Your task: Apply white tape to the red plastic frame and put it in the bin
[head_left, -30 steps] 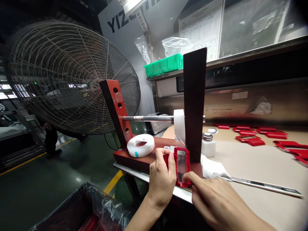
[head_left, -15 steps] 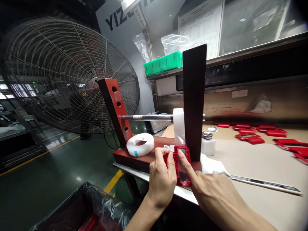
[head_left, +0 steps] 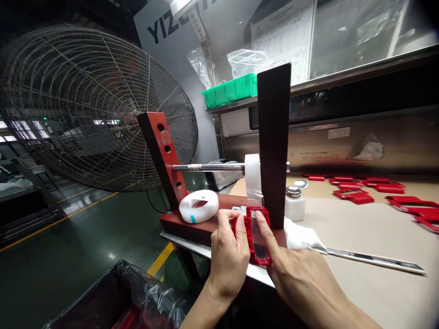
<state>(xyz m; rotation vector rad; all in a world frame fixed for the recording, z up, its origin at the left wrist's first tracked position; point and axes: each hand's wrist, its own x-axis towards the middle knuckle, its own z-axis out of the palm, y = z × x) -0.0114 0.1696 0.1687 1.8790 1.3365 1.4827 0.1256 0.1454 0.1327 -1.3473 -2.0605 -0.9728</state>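
Pinching the red plastic frame (head_left: 263, 260) with my left fingers (head_left: 224, 221), my right fingers (head_left: 263, 228) pressing its clear sheet (head_left: 257, 235); slipping risks creasing it.

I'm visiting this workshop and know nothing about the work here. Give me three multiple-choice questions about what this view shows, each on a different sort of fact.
1. Where is the green plastic crate?
A) On the floor
B) On a steel shelf
C) Under the fan

2. What colour is the frame in the left hand?
A) Red
B) Blue
C) Yellow

3. How does the white roll sit on the wooden base?
A) Upright on its edge
B) Threaded on the steel rod
C) Lying flat

Answers:
1 B, the crate sits on the shelf above the bench.
2 A, its red edges show around the clear panel.
3 C, its hole faces upward.
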